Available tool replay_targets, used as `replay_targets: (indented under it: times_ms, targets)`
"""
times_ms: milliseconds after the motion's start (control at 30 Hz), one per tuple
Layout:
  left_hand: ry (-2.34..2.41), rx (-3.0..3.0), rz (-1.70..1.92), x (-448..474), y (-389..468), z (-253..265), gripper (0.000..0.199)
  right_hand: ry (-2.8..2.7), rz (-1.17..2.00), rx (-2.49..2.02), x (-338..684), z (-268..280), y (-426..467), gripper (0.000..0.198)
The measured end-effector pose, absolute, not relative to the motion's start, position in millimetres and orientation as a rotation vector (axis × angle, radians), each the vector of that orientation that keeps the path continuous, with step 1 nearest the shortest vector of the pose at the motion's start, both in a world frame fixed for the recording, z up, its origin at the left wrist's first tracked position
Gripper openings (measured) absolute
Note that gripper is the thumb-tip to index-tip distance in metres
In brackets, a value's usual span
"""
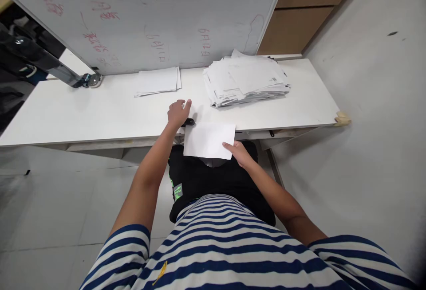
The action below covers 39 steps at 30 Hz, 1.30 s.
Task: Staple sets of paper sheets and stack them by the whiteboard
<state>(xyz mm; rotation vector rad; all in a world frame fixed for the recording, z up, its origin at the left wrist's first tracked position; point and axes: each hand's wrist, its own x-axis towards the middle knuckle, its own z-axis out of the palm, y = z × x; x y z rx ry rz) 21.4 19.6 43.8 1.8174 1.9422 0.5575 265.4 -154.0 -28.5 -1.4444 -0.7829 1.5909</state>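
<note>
My right hand (240, 153) grips a white sheet of paper (208, 140) by its lower right corner, thumb on top and fingers underneath. The sheet is held roughly flat at the desk's front edge, over my lap. My left hand (179, 112) hovers over the desk with its thumb apart from the partly curled fingers, and nothing shows between them. Just beside its wrist lies a small black object (189, 122), possibly a stapler, partly hidden by the wrist and the sheet.
On the white desk (100, 112), a tall, untidy paper stack (246, 79) stands at the right and a thin paper pile (158, 80) at the back. A whiteboard (179, 15) with red writing rises behind. A clear bottle (68, 76) leans at far left; a wall (376, 103) bounds the right.
</note>
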Motion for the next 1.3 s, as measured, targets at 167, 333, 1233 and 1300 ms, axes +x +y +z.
replay_targets:
  times_ms: [167, 333, 1233, 1300]
  targets:
    - [1.66, 2.198, 0.684, -10.6, 3.5, 48.5, 0.056, -0.851, 1.47, -1.483, 272.4, -25.6, -151.5, 0.046]
    - [1.585, 2.48, 0.309, -36.7, -13.6, 22.1, 0.056, -0.901, 1.661, -1.368, 304.2, -0.4, -135.7, 0.051]
    - [1.827, 2.243, 0.599, -37.3, -10.5, 2.8, 0.051, -1.037, 1.269, -1.434, 340.3, 14.7, -126.7, 0.047]
    - [1.806, 2.269, 0.612, -38.2, -10.4, 0.9, 0.046, -1.023, 1.287, -1.413, 334.5, 16.4, -119.7, 0.049]
